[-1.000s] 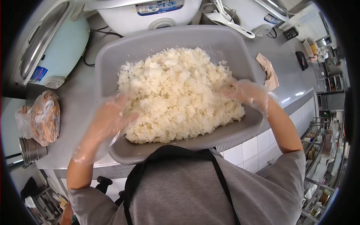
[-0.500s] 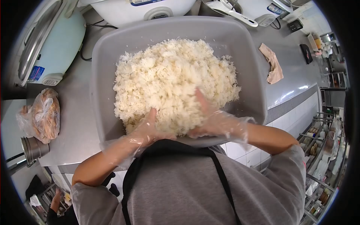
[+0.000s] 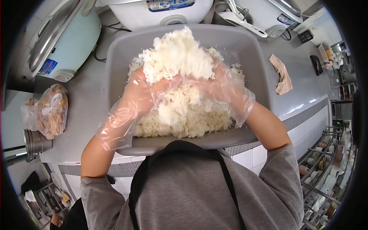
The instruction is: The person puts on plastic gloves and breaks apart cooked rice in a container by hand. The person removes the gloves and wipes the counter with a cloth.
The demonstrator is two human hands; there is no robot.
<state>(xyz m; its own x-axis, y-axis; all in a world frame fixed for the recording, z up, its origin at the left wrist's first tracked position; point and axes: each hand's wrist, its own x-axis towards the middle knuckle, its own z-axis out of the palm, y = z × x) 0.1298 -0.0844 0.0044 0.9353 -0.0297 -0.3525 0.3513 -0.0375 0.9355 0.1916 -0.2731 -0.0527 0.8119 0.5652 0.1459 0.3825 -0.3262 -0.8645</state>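
Note:
Both hands wear loose clear plastic gloves and are deep in a grey tub (image 3: 256, 73) of cooked white rice (image 3: 184, 124). My left hand (image 3: 147, 90) and my right hand (image 3: 220, 82) together lift a large clump of rice (image 3: 178, 55) from beneath, one on each side. The clump is raised over the tub's far half and slightly blurred. My fingers are mostly hidden under and behind the grains. Below my wrists, loose rice lies heaped toward the near wall.
A pale green rice cooker (image 3: 73, 42) stands left, a white cooker (image 3: 161, 15) behind the tub. A metal pot with white paddles (image 3: 245, 25) sits at back right. A crumpled cloth (image 3: 281, 74) lies right; a bagged bundle (image 3: 53, 109) and metal cups (image 3: 37, 142) lie left.
Both hands have moved from the near side of the rice to the far side, lifting a large clump. The heap is now parted, with tub floor showing at the near edge.

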